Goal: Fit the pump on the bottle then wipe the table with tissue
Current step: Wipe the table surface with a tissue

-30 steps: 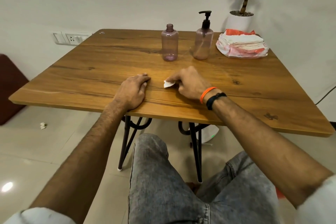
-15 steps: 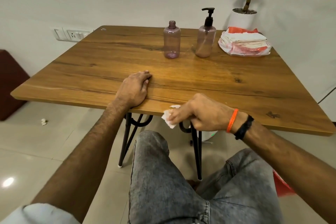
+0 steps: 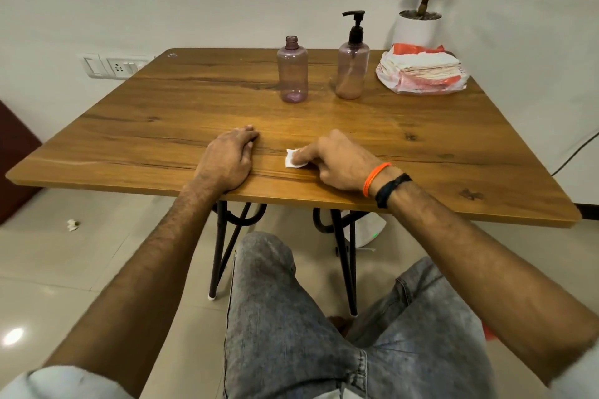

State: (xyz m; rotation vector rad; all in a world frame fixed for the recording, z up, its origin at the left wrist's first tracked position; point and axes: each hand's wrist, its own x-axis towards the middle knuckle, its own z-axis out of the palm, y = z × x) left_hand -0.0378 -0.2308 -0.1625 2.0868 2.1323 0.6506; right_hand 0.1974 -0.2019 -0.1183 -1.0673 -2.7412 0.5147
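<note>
On the wooden table (image 3: 453, 152) a pinkish clear bottle (image 3: 352, 71) stands at the back with a black pump (image 3: 355, 26) fitted on it. To its left stands a second, similar bottle (image 3: 292, 73) with an open neck. My right hand (image 3: 340, 160) presses a small folded white tissue (image 3: 293, 160) flat on the table near the front edge, fingers curled over it. My left hand (image 3: 228, 160) rests palm down on the table beside it, holding nothing, fingers together.
A pack of tissues in orange-white plastic wrap (image 3: 423, 73) lies at the back right. A potted plant (image 3: 419, 14) stands behind it by the wall. A wall socket (image 3: 111, 66) is at the left. A crumpled scrap (image 3: 73, 224) lies on the floor.
My right hand drew the tissue back off the front edge half a second ago, and has now returned it onto the table. The left hand has stayed in place.
</note>
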